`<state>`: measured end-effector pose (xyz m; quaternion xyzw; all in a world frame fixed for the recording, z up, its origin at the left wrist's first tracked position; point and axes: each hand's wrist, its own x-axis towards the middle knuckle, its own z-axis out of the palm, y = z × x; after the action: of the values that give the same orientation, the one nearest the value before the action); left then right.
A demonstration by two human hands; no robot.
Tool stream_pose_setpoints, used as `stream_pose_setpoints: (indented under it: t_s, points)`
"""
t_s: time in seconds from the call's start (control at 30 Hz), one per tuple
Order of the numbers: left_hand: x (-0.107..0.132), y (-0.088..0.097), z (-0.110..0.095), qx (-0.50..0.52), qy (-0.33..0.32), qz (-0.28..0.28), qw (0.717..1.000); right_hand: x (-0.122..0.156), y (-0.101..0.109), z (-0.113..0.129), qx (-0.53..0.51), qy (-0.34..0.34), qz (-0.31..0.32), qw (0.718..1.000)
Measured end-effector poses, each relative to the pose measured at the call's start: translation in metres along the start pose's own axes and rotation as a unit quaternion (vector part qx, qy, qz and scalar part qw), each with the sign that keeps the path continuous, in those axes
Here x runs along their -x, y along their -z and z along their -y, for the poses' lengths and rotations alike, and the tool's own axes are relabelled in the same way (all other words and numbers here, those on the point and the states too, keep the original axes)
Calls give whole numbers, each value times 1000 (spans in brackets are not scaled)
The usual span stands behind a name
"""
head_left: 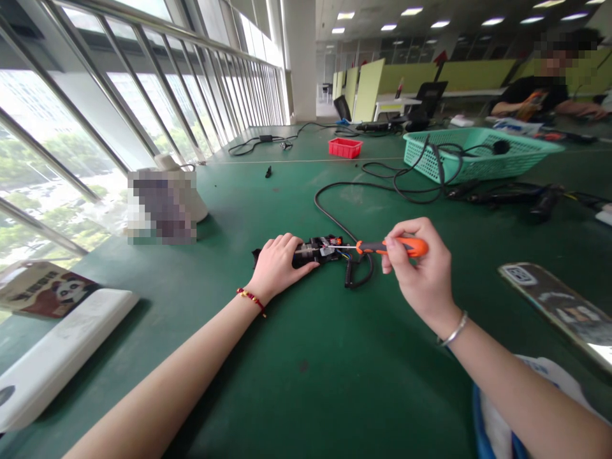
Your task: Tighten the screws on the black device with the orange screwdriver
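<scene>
My left hand (pixel 278 264) lies closed over a small black device (pixel 319 250) with exposed wiring, pressing it onto the green table (pixel 306 357). My right hand (pixel 421 271) grips an orange-handled screwdriver (pixel 396 246), held level, its thin shaft pointing left into the device's open end. A black cord (pixel 329 217) runs from the device in a loop toward the back of the table.
A teal mesh basket (pixel 478 153) with cables stands at the back right, with a small red bin (pixel 345 147) to its left. Black tools (pixel 516 194) lie to the right. A white slab (pixel 57 357) and a booklet sit near left. Another person sits far right.
</scene>
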<state>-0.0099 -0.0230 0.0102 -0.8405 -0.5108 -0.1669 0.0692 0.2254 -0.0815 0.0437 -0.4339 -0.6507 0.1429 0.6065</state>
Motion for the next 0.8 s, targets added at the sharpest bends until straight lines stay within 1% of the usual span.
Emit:
stream_pose_setpoints:
  t_s: [0.37, 0.5, 0.63, 0.7, 0.8]
  points:
    - [-1, 0, -2, 4, 2, -1, 1000, 0, 0, -2, 1, -2, 28, 1000]
    - [-1, 0, -2, 6, -2, -3, 1000, -2, 1, 2, 12, 0, 35, 999]
    - [0, 0, -1, 6, -9, -14, 1000, -4, 1, 6, 70, 35, -4, 997]
    - [0, 0, -1, 4, -21, -20, 1000, -4, 1, 5, 68, 64, -23, 995]
    - [0, 0, -2, -1, -37, -21, 999, -3, 1, 2, 49, 112, -32, 992]
